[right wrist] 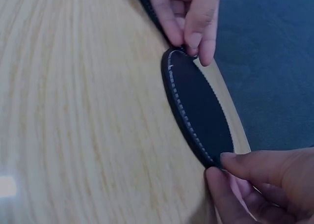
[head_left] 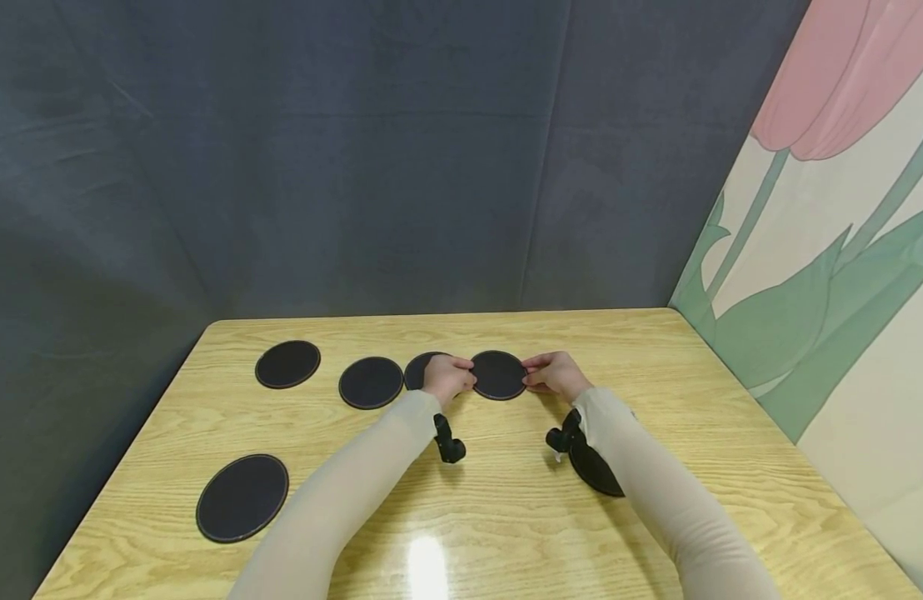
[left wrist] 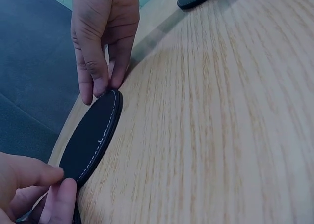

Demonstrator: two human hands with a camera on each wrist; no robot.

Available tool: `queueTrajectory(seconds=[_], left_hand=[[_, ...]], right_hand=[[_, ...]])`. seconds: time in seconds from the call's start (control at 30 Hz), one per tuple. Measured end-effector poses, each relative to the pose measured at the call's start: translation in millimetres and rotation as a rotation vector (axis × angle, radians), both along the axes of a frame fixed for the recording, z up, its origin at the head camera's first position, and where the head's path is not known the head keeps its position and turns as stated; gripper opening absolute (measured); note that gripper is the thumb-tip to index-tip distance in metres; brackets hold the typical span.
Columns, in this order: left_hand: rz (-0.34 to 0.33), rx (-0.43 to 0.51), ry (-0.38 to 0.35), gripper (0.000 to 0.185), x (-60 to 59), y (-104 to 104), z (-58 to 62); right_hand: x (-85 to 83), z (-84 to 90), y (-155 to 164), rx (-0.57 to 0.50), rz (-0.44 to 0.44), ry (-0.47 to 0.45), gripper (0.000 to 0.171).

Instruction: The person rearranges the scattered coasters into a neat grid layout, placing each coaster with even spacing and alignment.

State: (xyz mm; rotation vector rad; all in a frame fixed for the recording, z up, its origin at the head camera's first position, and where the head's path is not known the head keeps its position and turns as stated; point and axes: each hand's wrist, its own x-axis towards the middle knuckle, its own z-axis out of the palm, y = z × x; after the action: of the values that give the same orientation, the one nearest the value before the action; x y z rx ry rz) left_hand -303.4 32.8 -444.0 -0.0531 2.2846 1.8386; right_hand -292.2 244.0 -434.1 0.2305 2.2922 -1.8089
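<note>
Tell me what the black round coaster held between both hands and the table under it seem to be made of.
Coaster: probably leather or faux leather, matte black, with pale stitching along its rim in both wrist views. Table: light wood or wood-look laminate, glossy, showing grain lines and a bright glare spot.

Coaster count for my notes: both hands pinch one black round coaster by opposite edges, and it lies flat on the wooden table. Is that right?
Not quite. Both hands do pinch the black coaster by opposite edges, left hand and right hand, but it does not lie flat: the left wrist view shows it tilted up on edge above the wooden table, and the right wrist view agrees.
</note>
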Motion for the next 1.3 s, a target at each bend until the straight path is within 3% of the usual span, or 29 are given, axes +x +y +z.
queueTrajectory(seconds=[0.23,0.4,0.6,0.8,1.3], left_hand=[[-0.004,0.140,-0.030,0.031,5.0,-2.2,3.2],[0.000,0.170,-0.019,0.034,8.0,-4.7,7.7],[-0.009,0.225,-0.038,0.035,6.5,-7.9,10.3],[-0.040,0.244,-0.052,0.036,9.2,-15.6,24.5],[-0.082,0.334,-0.045,0.036,14.5,-59.0,66.3]], right_hand=[[4.0,7.5,6.5,-0.074,0.043,-0.020,0.042],[5.4,15.2,9.6,-0.147,0.062,-0.055,0.048],[6.5,24.5,8.5,-0.217,0.098,-0.035,0.048],[9.0,33.3,3.4,-0.315,0.127,-0.025,0.050],[18.7,51.6,-20.4,-0.374,0.209,0.062,0.050]])
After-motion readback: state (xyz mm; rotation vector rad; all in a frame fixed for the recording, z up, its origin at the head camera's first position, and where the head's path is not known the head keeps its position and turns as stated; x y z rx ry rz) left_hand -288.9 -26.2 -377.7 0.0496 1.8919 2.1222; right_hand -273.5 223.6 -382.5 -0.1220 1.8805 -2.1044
